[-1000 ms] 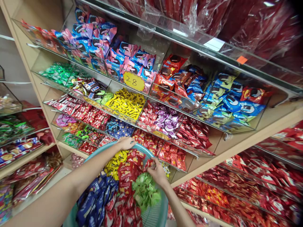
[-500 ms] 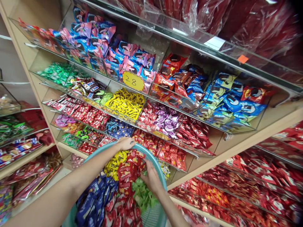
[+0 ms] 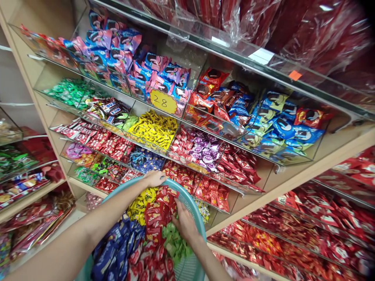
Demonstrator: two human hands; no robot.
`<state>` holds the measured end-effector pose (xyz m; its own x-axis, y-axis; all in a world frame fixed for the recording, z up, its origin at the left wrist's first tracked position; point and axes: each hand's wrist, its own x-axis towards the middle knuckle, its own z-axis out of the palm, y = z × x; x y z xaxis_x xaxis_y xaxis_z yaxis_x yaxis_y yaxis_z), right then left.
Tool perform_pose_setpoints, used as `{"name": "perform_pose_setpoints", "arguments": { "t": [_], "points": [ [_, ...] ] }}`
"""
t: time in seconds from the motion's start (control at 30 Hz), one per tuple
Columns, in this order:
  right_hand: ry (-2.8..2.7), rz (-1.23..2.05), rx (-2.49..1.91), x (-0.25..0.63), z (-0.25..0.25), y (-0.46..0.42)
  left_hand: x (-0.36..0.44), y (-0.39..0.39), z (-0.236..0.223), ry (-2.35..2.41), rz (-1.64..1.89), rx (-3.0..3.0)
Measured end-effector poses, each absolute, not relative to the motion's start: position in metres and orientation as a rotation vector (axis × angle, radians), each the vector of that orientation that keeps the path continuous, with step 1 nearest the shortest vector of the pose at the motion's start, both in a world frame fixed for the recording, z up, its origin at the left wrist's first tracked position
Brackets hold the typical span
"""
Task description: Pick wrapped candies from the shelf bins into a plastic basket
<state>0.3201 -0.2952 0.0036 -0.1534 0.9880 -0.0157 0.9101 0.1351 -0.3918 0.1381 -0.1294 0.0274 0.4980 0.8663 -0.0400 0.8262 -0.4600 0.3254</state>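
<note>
The shelf unit (image 3: 293, 180) is the biggest thing, and it stands on the far side. Its clear panels divide the wrapped sweets by kind; I think their raised front edges are there so that the small packets do not slide out.

On the near side, below these shelves, is the green basket (image 3: 200, 218). It is wide, which probably makes it easy to reach inside.

The left hand (image 3: 155, 178) is at the far rim, its grip closed on it, it seems for keeping the basket steady. The right hand (image 3: 186, 221) is inside, at the right, with bent fingers touching near the red packets (image 3: 155, 216). Whether its grip pinches any packet, I cannot tell.

The sweets lie in the basket in colour groups: blue packets (image 3: 114, 249) at the left, shiny red sweets (image 3: 150, 261) near, green sweets (image 3: 175, 242) at the right, and yellow sweets (image 3: 142, 203) far. This grouping perhaps keeps each kind easy to find.

The smallest is the yellow tag (image 3: 163, 102), facing outward on a clear front, surely for easy reading.
</note>
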Motion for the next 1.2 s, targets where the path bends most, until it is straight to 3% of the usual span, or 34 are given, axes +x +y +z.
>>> {"name": "perform_pose_setpoints", "arguments": {
  "t": [0.37,0.63,1.2],
  "points": [
    [-2.122,0.382,-1.782,0.333,0.019,-0.291,0.138,-0.129,0.026,1.439,0.172,2.448],
    [-2.282,0.056,-1.942,0.352,0.057,-0.210,0.137,-0.126,0.023,1.436,0.180,2.466],
    [-2.438,-0.031,-2.313,0.343,0.024,-0.122,0.138,-0.133,0.030,1.451,0.197,2.461]
  ]
}}
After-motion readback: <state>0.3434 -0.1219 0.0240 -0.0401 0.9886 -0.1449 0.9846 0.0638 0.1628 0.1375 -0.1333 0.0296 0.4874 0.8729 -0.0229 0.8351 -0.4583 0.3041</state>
